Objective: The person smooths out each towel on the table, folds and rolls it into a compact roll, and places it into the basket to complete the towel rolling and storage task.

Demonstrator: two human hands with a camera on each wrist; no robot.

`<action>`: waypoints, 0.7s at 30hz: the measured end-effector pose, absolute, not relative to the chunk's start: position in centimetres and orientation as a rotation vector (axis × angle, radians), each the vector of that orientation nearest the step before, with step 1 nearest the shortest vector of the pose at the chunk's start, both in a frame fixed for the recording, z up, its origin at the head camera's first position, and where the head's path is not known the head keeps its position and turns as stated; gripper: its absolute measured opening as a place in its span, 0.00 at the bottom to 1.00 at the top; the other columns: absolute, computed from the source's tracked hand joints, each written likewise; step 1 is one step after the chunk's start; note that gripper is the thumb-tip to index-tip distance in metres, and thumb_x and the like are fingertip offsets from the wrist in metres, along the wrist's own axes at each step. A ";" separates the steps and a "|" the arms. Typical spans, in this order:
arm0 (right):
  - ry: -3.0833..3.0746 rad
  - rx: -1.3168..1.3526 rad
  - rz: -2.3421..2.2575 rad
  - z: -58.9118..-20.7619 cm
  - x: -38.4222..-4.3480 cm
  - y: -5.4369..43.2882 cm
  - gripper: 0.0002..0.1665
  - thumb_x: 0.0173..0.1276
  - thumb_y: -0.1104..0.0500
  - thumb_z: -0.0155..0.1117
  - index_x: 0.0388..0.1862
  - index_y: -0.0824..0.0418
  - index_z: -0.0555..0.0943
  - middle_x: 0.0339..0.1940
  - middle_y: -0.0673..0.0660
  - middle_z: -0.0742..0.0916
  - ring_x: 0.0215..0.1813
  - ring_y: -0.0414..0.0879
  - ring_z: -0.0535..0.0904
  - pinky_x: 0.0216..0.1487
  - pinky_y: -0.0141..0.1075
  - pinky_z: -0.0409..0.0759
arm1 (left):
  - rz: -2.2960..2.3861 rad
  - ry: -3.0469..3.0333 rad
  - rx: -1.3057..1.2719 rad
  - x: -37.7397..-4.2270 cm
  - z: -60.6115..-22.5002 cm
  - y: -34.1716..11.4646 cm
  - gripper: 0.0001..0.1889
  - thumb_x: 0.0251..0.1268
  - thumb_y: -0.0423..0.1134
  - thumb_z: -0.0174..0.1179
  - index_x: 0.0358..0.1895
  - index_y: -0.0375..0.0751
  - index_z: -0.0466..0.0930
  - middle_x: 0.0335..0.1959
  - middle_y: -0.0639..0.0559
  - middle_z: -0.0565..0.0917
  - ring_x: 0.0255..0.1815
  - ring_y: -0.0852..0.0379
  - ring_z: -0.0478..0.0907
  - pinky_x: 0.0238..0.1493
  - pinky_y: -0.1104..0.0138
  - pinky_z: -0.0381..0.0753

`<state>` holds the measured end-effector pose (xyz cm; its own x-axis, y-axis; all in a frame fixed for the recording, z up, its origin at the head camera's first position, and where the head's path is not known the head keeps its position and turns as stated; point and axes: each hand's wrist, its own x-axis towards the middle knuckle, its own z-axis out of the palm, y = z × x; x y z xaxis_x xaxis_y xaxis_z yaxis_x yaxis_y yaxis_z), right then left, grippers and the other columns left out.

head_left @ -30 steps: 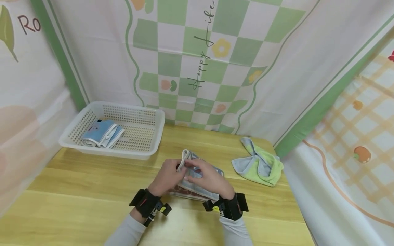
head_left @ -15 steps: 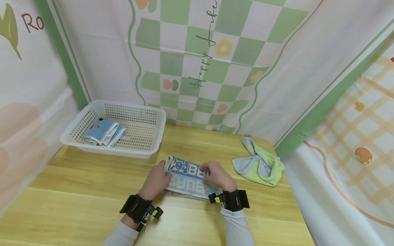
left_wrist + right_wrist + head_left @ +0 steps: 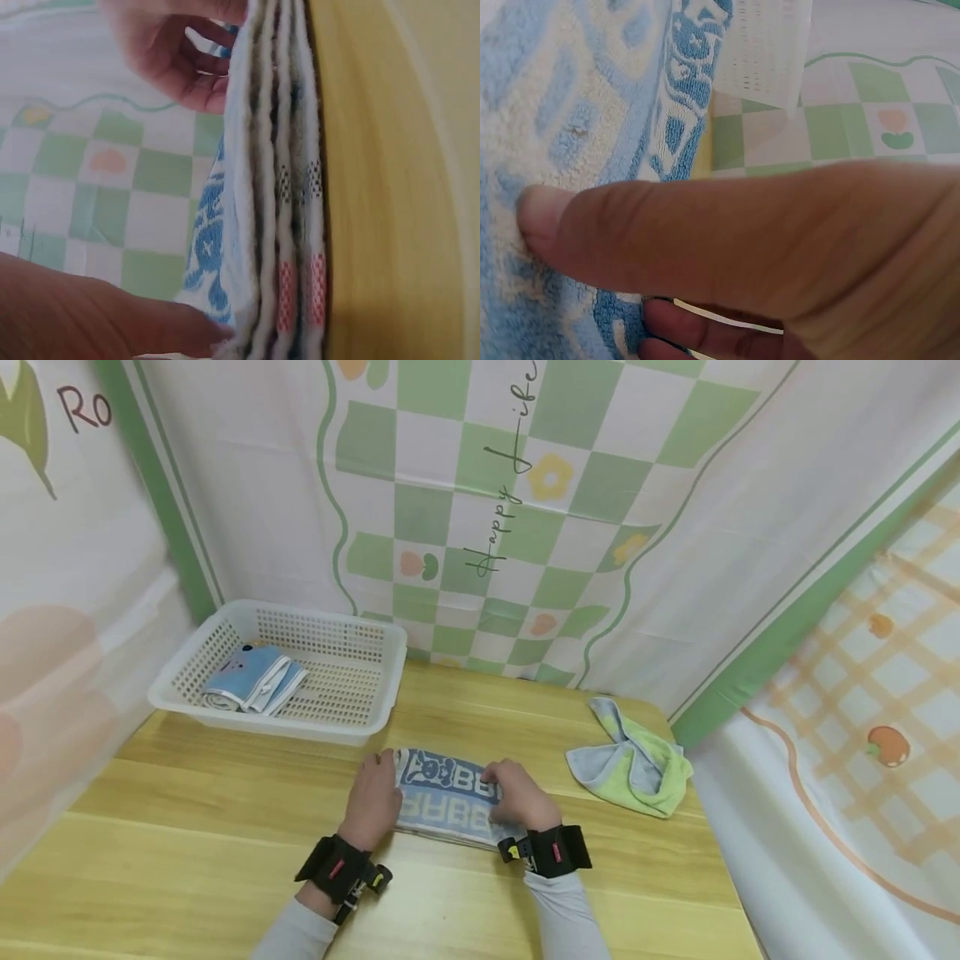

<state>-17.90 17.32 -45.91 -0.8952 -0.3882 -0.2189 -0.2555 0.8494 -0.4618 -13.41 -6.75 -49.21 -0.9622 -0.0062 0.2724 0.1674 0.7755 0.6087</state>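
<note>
Spanning the lower frame, one bench (image 3: 187, 877) carries one basket (image 3: 300, 728) with one sky-blue towel (image 3: 246, 677), one green towel (image 3: 636, 768) and, lower centre, one folded towel (image 3: 446, 797), flatter than earlier. Left hand (image 3: 372, 800) and right hand (image 3: 523, 797) touch it; whether fingers pinch, I cannot tell.

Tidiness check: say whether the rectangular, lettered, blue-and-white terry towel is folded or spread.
Folded: left wrist view shows the towel in stacked layers.

Printed curtains (image 3: 495, 527) wall this booth (wooden table (image 3: 187, 835) inside).
</note>
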 end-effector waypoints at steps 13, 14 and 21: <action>2.770 -0.401 -0.514 -45.8 -18.0 16.0 0.32 0.49 0.68 0.82 0.54 0.68 0.81 0.47 0.60 0.80 0.46 0.52 0.76 0.49 0.47 0.81 | -0.708 -2.825 -0.292 -12.8 -49.4 -1.9 0.16 0.63 0.41 0.70 0.40 0.27 0.83 0.50 0.27 0.79 0.52 0.32 0.77 0.53 0.46 0.81; 2.773 -0.398 -0.508 -45.8 -17.9 15.9 0.32 0.49 0.67 0.82 0.55 0.68 0.81 0.47 0.61 0.81 0.46 0.52 0.76 0.49 0.48 0.81 | -0.707 -2.834 -0.292 -12.9 -49.4 -1.8 0.17 0.64 0.42 0.70 0.40 0.27 0.82 0.49 0.27 0.79 0.52 0.32 0.77 0.52 0.46 0.81; 2.833 -0.426 -0.436 -45.9 -17.2 15.4 0.31 0.52 0.64 0.81 0.54 0.72 0.79 0.43 0.62 0.79 0.43 0.54 0.76 0.44 0.49 0.81 | -0.604 -2.842 -0.371 -14.3 -49.0 -1.9 0.18 0.60 0.43 0.72 0.31 0.30 0.80 0.35 0.34 0.80 0.36 0.40 0.79 0.32 0.51 0.83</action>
